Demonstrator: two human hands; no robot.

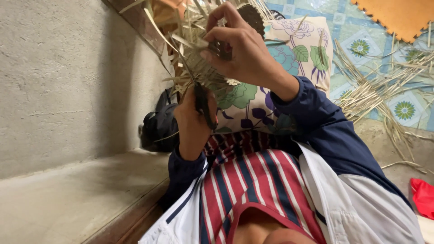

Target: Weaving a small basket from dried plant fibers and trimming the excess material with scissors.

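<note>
From the head view, the left hand [192, 119] is raised, wrist bent, fingers wrapped shut around dark-handled scissors [203, 106] whose long axis runs up toward the woven straw piece [203, 58]. The right hand [242, 47] arches over that weaving from above, fingertips pinching its strips. Behind sits a floral cushion [294, 49]; loose straw strips [384, 90] lie on the patterned floor mat [361, 45], with an orange foam mat [402, 16] beyond.

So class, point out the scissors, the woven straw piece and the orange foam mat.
scissors [204, 106], head view, on the dark handle.
woven straw piece [196, 65], head view, on its woven middle.
orange foam mat [400, 16], head view, on its flat top.
</note>
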